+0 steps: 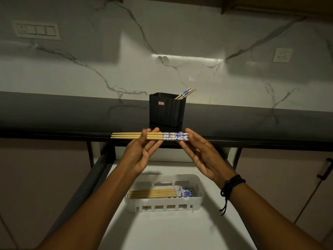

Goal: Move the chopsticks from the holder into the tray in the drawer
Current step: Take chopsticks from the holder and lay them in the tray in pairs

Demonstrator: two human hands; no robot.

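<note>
I hold three chopsticks level above the open drawer, lined up like those already in the white tray. Fingers of my left hand pinch the bare wood. Those of my right hand, dimly lit, seem to pinch the patterned ends.

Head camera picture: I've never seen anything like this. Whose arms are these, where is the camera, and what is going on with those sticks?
There is no machine here. These are a person's two bare arms, filmed by one wide-angle camera worn on the head, looking forward and down. The left hand and right hand together hold a small bundle of chopsticks level, each pinching it between thumb and fingers. Behind them, on the dark counter, stands a black holder with a few more chopsticks leaning in it. Below, a drawer is pulled open, and in it sits a white tray already holding several chopsticks.
</note>
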